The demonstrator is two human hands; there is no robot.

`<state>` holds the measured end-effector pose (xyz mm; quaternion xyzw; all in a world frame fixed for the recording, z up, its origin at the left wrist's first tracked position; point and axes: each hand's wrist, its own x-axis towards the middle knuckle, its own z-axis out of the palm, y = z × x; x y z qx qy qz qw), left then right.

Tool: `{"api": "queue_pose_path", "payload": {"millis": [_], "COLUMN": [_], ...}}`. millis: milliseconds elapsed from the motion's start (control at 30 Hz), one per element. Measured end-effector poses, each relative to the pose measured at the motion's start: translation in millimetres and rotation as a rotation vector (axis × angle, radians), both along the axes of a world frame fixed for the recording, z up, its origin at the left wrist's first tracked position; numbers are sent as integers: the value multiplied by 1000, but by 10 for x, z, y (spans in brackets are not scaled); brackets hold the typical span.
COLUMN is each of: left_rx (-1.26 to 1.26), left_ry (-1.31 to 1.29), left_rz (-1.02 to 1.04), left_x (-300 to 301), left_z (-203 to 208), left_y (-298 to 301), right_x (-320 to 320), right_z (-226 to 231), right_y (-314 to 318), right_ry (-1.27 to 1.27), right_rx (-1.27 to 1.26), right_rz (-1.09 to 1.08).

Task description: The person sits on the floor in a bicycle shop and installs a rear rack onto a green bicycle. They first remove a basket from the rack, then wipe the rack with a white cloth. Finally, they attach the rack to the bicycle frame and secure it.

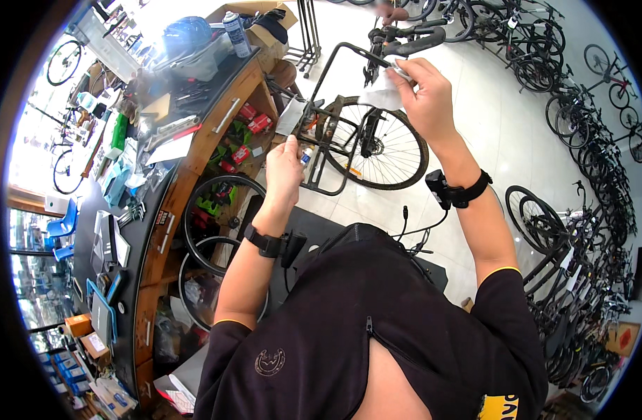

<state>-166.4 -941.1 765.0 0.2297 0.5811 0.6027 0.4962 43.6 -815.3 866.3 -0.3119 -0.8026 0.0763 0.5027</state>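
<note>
A black tubular frame, perhaps a bike rack, stands out in front of me before a bicycle wheel. My left hand is closed at its near left side, seemingly gripping a thin dark part; the fingertips partly hide the contact. Just beyond those fingers is a whitish flat piece. My right hand is raised at the frame's far right end, pinching a crumpled white cloth against or beside the tube. Whether the cloth wraps the tube is hidden by the fingers.
A wooden workbench with a dark top, tools and a spray can runs along the left. Loose wheels lean against it. At the far side, another person's hand is near a handlebar. Bicycles line the right.
</note>
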Motion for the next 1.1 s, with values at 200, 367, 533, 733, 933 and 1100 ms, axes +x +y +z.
{"api": "queue_pose_path", "payload": {"millis": [200, 367, 533, 733, 933, 1100], "left_rx": [47, -30, 47, 131, 126, 146], "left_ry": [350, 704, 886, 899, 901, 550], "left_rz": [39, 70, 68, 39, -21, -29], "left_x": [-82, -99, 59, 224, 319, 309], "left_z": [33, 141, 194, 306, 276, 60], "left_y": [-4, -30, -92, -161, -105, 39], "right_x": [29, -59, -175, -206, -496, -679], "right_z": [-57, -55, -22, -220, -312, -830], "right_y": [52, 92, 40, -4, -13, -461], "right_ry": [-5, -70, 6, -442, -349, -109], "right_rx": [-99, 231, -75, -334, -237, -107], "right_rz": [45, -45, 1, -23, 225, 283]}}
